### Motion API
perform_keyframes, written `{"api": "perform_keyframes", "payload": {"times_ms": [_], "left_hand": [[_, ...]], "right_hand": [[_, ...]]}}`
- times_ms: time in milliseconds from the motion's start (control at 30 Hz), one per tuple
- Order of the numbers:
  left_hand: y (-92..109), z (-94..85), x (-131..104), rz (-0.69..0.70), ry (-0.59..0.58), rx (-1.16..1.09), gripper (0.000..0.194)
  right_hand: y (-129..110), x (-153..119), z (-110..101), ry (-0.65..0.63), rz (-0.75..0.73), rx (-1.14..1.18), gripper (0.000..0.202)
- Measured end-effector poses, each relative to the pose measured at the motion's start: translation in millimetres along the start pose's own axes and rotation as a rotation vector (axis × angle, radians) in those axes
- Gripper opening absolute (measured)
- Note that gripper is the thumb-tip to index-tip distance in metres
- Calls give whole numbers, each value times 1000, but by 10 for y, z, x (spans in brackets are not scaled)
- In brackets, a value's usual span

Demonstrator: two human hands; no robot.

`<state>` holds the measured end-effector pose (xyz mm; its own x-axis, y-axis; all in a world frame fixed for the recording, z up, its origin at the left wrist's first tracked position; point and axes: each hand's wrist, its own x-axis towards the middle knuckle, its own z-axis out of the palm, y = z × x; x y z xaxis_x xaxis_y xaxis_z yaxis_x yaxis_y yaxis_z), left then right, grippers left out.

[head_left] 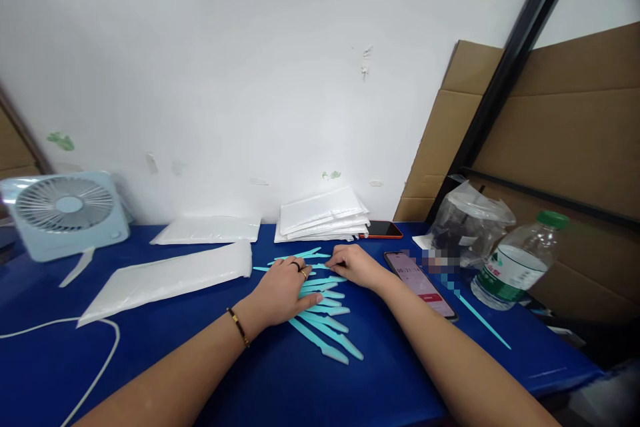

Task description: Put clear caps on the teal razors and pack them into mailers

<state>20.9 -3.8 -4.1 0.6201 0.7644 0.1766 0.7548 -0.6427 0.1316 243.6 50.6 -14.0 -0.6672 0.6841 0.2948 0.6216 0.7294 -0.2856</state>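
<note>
Observed left of lit phone [421, 285]: left hand [286, 290] palm-down, uncurled over teal blades [334, 311]; right hand [353, 265] pinching one; axes fanned crosswise, wide ends phoneward.

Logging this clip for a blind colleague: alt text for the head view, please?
A person's left hand lies over a spread of thin turquoise tools on a blue table, the right hand at the tip of one. Around them are white packets, two phones, a bottle and a small fan.
</note>
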Motion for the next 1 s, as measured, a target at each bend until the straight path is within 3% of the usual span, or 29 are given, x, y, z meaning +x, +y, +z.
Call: {"api": "perform_keyframes", "payload": {"times_ms": [133, 267, 333, 467, 567, 700, 833, 1000], "left_hand": [[-13, -34, -4, 14, 10, -27, 63], [-80, -164, -3, -44, 115, 0, 49], [-131, -227, -5, -115, 99, 47, 38], [-178, -267, -16, -189, -32, 132, 29], [-133, -224, -23, -105, -49, 96, 37], [-73, -133, -30, -7, -55, -24, 46], [-65, -94, -40, -10, -72, -101, 48], [-20, -94, -46, 32, -75, -133, 52]], "right_hand": [[31, 7, -25, 24, 20, -3, 21], [212, -102, -249, 164, 141, 2, 24], [337, -182, -366, 215, 206, -17, 23], [487, -284, -450, 82, 262, -17, 23], [454, -271, -409, 0, 254, -6, 25], [329, -206, -355, -16, 210, -26, 19], [258, -180, -332, -43, 239, 54, 10], [213, -179, -319, -80, 247, 150, 13]]}}
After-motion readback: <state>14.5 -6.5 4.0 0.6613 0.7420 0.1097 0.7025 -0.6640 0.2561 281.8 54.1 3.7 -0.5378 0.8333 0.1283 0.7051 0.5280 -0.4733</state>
